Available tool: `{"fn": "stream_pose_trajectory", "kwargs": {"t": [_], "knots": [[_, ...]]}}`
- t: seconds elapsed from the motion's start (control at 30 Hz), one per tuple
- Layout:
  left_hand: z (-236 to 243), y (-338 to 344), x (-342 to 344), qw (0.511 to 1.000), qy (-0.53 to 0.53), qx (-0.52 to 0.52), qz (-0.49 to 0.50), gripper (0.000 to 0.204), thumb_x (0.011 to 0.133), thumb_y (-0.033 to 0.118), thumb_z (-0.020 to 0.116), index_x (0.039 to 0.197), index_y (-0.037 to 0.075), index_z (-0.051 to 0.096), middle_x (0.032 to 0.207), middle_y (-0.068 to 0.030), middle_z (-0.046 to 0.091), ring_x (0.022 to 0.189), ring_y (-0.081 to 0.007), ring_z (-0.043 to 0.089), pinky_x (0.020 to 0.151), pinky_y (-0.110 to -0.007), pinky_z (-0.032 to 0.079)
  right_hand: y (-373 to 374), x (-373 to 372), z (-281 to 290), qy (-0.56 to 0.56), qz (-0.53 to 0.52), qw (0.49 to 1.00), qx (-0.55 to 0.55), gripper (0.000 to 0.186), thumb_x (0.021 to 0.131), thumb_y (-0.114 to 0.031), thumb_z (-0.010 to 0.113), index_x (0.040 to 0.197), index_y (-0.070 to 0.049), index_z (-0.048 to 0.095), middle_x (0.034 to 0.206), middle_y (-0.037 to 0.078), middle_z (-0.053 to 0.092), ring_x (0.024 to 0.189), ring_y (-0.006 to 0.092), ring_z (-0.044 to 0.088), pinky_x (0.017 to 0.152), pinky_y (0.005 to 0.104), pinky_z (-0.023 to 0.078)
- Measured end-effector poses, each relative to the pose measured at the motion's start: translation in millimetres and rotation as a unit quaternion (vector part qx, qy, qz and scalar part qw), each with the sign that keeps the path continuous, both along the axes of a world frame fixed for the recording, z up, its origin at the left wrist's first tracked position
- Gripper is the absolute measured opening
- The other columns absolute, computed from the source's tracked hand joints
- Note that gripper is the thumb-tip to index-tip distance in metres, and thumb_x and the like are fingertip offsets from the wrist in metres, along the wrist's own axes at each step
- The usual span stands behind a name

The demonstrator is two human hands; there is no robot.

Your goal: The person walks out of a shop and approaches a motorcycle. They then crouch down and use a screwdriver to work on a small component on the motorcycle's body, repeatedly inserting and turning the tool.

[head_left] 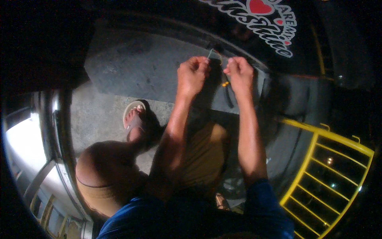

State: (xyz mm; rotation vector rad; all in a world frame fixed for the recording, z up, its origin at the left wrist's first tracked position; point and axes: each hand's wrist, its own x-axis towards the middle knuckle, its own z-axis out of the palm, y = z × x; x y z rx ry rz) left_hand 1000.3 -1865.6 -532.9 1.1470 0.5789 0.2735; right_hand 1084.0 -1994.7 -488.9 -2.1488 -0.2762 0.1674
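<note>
My left hand [193, 71] is closed in a pinch on one end of a thin, pale greenish wire or cord [210, 53]. The strand rises from the fingertips, bends over, and runs down toward my right hand. My right hand [240, 71] is also pinched closed, a short gap away. A thin yellowish length [221, 59] shows beside its fingers, though what exactly lies between them is hidden. Below the right fingers a small orange-yellow piece [225, 84] shows, with a dark strip [229, 97] under it; I cannot tell whether they join the strand.
Under both hands lies a grey flat panel [131, 59] over a concrete floor [91, 113]. Beyond it stands a dark surface with a heart decal [260, 7]. A yellow metal railing [306, 175] is at lower right. My sandalled foot [134, 115] rests left of the arms.
</note>
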Motion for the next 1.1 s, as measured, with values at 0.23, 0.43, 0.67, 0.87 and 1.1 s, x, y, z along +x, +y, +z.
{"fn": "stream_pose_trajectory", "kwargs": {"t": [0.23,0.43,0.67,0.87,1.1], "knots": [[-1,-11,1,0.978,-0.013,0.131,0.160,0.015,0.094,0.014,0.063,0.098,0.000,0.063,0.081,-0.0009,0.063,0.070,-0.0068,0.054,0.063,-0.023,0.045,6,-26,-4,-0.030,-0.041,0.995,0.085,0.019,0.091,-0.017,0.067,0.094,0.000,0.061,0.076,0.002,0.062,0.066,0.0094,0.059,0.060,0.0244,0.047],[12,-31,0,0.952,-0.095,0.131,0.261,0.012,0.089,0.009,0.064,0.097,0.000,0.067,0.084,-0.0094,0.065,0.074,-0.0156,0.060,0.066,-0.028,0.048,29,-43,4,-0.107,-0.044,0.993,0.006,0.018,0.084,-0.015,0.074,0.093,-0.002,0.065,0.075,0.003,0.066,0.067,0.0072,0.058,0.061,0.0241,0.048],[23,-39,6,0.955,-0.134,0.222,0.146,0.017,0.091,0.008,0.063,0.106,0.000,0.066,0.094,-0.0122,0.066,0.085,-0.0189,0.064,0.076,-0.027,0.049,14,-26,10,-0.240,0.042,0.968,-0.060,0.017,0.091,-0.018,0.061,0.096,-0.001,0.064,0.085,0.016,0.069,0.075,0.0318,0.067,0.071,0.0381,0.052],[21,-21,13,0.940,-0.096,0.319,0.071,0.019,0.086,0.009,0.068,0.104,0.002,0.069,0.092,-0.0144,0.065,0.081,-0.0255,0.064,0.072,-0.032,0.051,7,-11,28,-0.168,0.112,0.973,-0.109,0.016,0.093,-0.018,0.058,0.094,-0.003,0.062,0.079,0.017,0.065,0.069,0.0299,0.064,0.064,0.0376,0.050],[28,-22,13,0.927,-0.109,0.339,0.116,0.014,0.082,0.008,0.071,0.097,0.005,0.072,0.094,-0.0112,0.065,0.079,-0.0267,0.064,0.070,-0.033,0.052,6,3,35,-0.035,0.066,0.993,-0.088,0.019,0.094,-0.020,0.058,0.094,-0.002,0.063,0.077,0.014,0.066,0.068,0.0252,0.064,0.065,0.0348,0.050]]}}
